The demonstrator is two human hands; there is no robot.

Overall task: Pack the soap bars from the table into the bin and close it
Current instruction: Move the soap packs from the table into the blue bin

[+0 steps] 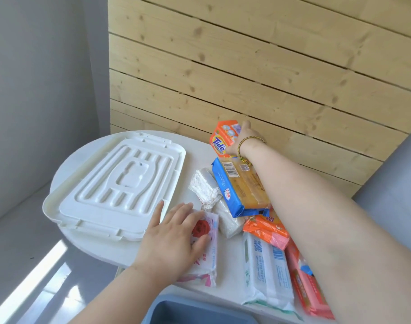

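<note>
Several wrapped soap bars lie on the round white table (200, 146). My right hand (240, 139) grips an orange Tide soap pack (221, 139) at the far edge, lifted on its end. My left hand (174, 232) rests with straight fingers on a white and pink soap pack with a red flower (205, 251) near the front. Between them lie a blue-wrapped yellow bar (239, 188), white bars (225, 218), an orange pack (265, 228), a long white pack (267, 270) and a red pack (309, 288). The blue bin's rim (195, 307) shows at the bottom edge.
The bin's white lid (120, 181) lies flat on the left half of the table. A wooden slat wall (246, 66) stands right behind the table. Grey floor (24, 253) lies to the left.
</note>
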